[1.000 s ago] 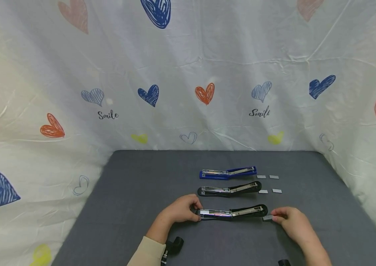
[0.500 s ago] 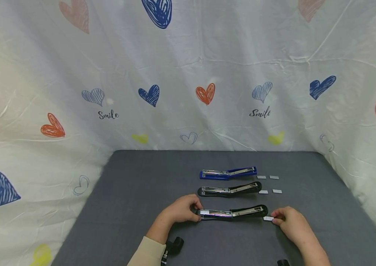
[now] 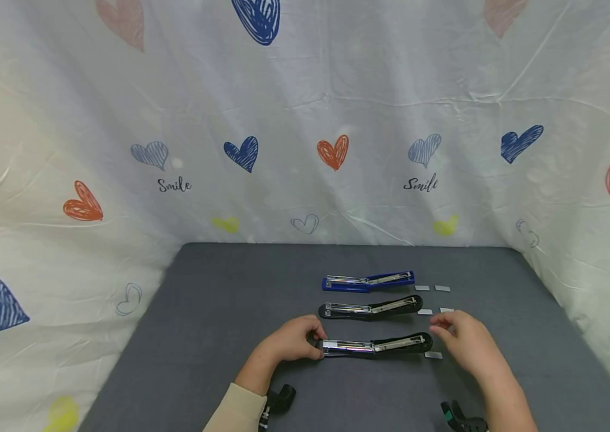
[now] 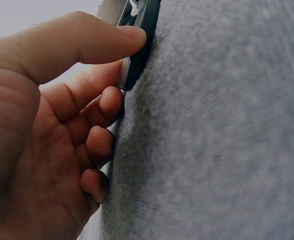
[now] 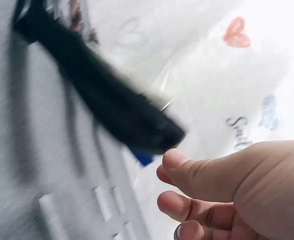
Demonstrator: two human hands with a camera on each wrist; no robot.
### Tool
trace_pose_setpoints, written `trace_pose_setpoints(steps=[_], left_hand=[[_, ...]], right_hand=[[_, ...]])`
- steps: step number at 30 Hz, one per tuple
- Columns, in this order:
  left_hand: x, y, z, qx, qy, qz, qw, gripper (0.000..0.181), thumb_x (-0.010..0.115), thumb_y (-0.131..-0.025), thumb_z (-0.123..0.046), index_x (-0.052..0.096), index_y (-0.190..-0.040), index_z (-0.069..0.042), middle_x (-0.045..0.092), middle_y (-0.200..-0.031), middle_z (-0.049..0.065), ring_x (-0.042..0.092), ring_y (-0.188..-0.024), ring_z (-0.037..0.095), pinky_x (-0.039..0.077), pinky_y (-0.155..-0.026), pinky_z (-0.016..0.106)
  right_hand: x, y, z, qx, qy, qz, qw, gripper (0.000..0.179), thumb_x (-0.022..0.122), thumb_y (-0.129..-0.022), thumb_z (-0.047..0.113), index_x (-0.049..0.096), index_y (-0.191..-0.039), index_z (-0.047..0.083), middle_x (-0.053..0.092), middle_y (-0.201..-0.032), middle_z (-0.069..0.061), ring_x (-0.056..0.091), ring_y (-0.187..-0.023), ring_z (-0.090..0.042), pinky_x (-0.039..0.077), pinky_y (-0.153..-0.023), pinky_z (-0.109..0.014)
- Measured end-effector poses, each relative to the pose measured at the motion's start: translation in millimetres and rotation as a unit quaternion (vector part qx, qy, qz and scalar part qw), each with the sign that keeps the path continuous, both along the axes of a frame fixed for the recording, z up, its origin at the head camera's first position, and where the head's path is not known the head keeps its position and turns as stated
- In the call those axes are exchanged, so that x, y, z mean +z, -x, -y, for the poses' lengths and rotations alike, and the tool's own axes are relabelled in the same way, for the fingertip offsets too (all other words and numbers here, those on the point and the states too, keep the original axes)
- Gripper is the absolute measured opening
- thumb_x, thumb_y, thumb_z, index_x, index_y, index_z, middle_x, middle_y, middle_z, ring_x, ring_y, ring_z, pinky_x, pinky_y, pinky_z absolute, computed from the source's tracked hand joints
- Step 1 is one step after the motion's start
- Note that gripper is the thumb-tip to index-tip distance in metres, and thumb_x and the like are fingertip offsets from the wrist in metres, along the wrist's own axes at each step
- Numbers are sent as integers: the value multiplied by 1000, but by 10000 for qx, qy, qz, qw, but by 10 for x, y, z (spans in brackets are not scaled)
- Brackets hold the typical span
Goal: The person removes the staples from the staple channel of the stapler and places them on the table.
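Note:
Three unfolded staplers lie in a column on the grey table. My left hand [image 3: 295, 339] pinches the left end of the nearest black stapler [image 3: 403, 344] between thumb and fingers; the left wrist view shows the thumb on its black base [image 4: 145, 50]. My right hand [image 3: 469, 345] hovers just right of that stapler's raised end, its fingers loosely bent and nothing between them. Below those fingers, a small strip of staples [image 3: 433, 355] lies on the cloth beside the stapler's right end. In the right wrist view the black stapler arm [image 5: 101, 95] is blurred beyond my thumb.
Behind lie another black stapler [image 3: 370, 308] and a blue stapler [image 3: 367, 282]. Small pale staple strips [image 3: 442, 288] lie to the right of both, one partly behind my right hand. A white curtain with printed hearts [image 3: 333, 153] stands around the grey table [image 3: 218, 300].
My right hand has let go of the staple strip, leaving it on the table, and has moved up and slightly back. My left hand keeps its grip on the nearest stapler.

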State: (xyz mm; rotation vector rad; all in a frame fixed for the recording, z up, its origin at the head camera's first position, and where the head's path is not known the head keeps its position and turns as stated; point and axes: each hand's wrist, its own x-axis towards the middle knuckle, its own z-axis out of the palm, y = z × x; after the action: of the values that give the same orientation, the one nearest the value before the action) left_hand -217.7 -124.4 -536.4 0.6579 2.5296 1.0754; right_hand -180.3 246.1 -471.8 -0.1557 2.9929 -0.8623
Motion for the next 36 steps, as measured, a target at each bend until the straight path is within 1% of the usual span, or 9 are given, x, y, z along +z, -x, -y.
trace_pose_setpoints(steps=[3,9,17,21,25,30,36], left_hand=[[-2,3,0,-10,11,-2,10000,23,88,-77,-14,73,-92,-22,56,-90,-13,51,-81,9,45,-76,30],[-12,5,2,37,15,38,10000,23,89,-76,-14,73,-92,-23,56,-90,-13,52,-81,9,45,-77,29],[-15,9,3,45,-17,50,10000,24,89,-76,-14,73,-92,-22,57,-89,-13,52,-81,9,45,-76,29],[-22,15,-5,77,16,11,10000,25,89,-75,-14,73,-91,-22,56,-89,-13,51,-80,9,44,-76,29],[-38,19,-9,78,55,15,10000,24,89,-76,-15,73,-92,-23,57,-89,-13,51,-81,8,44,-76,29],[-35,12,-15,55,43,18,10000,25,89,-76,-15,73,-93,-22,57,-89,-13,51,-80,8,44,-76,28],[-31,19,-12,107,11,44,9999,24,89,-75,-14,73,-91,-22,57,-88,-13,51,-79,9,43,-75,28]], right_hand=[[104,25,57,22,19,-97,9999,17,71,-97,16,74,-110,4,66,-100,-6,58,-77,-19,47,-66,-42],[260,38,188,141,62,-419,9990,20,68,-100,16,73,-116,6,66,-105,-6,55,-77,-19,47,-67,-41],[396,54,411,267,254,-633,9973,20,66,-101,16,73,-117,7,67,-107,-6,52,-73,-17,45,-65,-39],[419,45,508,357,345,-785,9957,19,66,-101,14,73,-117,7,65,-105,-4,49,-72,-17,44,-65,-38],[421,41,591,460,394,-905,9941,17,66,-101,13,74,-116,9,65,-103,-1,50,-76,-16,45,-68,-39],[404,28,691,577,498,-884,9932,15,67,-101,14,75,-114,12,64,-101,1,48,-74,-15,44,-67,-37],[361,48,804,720,595,-937,9912,12,69,-100,15,76,-109,16,63,-97,5,46,-70,-13,42,-64,-32]])
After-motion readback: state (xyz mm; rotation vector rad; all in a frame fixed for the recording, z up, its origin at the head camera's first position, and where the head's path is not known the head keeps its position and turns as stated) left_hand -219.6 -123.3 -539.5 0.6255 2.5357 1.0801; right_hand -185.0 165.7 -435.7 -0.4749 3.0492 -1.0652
